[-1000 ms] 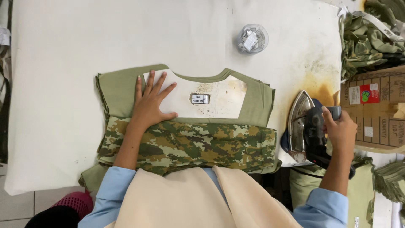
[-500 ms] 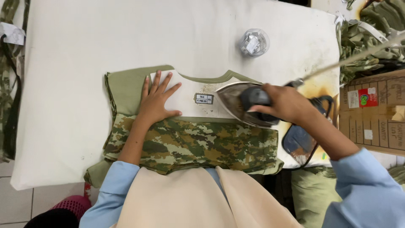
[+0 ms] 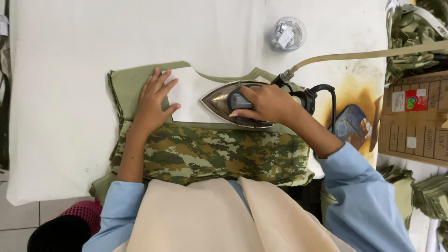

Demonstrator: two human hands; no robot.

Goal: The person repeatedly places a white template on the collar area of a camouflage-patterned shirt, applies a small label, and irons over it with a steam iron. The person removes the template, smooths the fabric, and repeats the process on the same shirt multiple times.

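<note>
Metal iron, right hand, camouflage cloth

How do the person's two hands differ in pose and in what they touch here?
The left hand lies flat with fingers spread on the olive fabric and white panel; the right hand is curled around the iron handle. The left hand holds nothing, only pressing down; the right hand grips a tool. The left sleeve is pushed up the forearm, the right reaches nearer the wrist. Both are bare and work over the same garment.
</note>
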